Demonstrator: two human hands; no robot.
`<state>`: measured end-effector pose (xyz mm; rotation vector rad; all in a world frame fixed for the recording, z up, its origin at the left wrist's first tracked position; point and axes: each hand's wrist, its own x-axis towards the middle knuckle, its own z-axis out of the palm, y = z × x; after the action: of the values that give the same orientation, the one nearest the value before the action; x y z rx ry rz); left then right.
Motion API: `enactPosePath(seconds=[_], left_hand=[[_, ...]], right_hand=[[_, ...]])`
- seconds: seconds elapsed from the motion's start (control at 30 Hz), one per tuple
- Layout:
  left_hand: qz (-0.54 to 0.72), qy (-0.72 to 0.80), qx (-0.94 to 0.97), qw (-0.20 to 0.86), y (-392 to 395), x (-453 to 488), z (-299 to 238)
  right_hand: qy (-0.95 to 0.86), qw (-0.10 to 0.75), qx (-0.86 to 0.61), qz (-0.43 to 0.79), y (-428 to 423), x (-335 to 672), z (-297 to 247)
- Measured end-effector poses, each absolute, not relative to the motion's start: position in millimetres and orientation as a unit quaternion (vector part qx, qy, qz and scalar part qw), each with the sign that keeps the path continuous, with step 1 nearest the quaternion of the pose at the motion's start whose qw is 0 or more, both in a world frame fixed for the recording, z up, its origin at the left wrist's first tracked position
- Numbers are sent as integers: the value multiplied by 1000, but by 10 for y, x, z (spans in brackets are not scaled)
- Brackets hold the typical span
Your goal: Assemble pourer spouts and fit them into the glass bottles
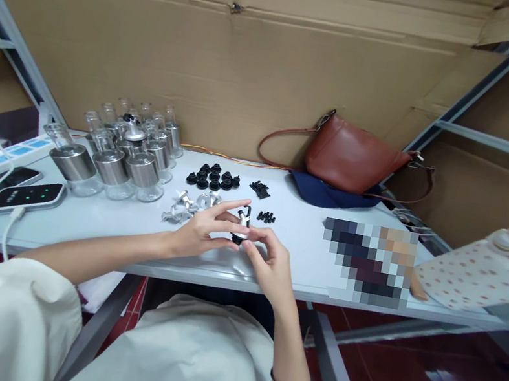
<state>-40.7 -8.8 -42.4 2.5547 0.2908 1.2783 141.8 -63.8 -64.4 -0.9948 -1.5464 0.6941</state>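
Both my hands meet over the front of the white table [96,222]. My left hand [203,229] pinches a small black-and-silver part [242,222], its index finger stretched over the top. My right hand [269,260] grips the same part from below and the right. Just behind my hands lie several silver metal pieces [185,206], a heap of black round caps [213,178], some black clips [260,188] and small black screws [266,217]. A cluster of glass bottles with metal sleeves [125,158] stands at the back left.
A brown leather bag [354,155] rests on dark blue cloth [327,193] at the back right. Two phones [27,196] and a white power strip [9,154] with cables lie at the left. Cardboard walls off the back. A dotted cloth [469,281] covers something at the right.
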Motion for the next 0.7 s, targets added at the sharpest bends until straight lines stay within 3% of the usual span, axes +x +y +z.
enactPosePath(seconds=[0.33, 0.53, 0.7], left_hand=[[450, 103, 872, 160, -95, -387, -447], [475, 96, 811, 330, -83, -370, -549], [489, 82, 801, 336, -75, -356, -584]], right_hand=[[-617, 585, -402, 340, -610, 1433, -707], [-629, 584, -390, 335, -616, 1441, -686], [-608, 598, -396, 341, -620, 1427, -681]])
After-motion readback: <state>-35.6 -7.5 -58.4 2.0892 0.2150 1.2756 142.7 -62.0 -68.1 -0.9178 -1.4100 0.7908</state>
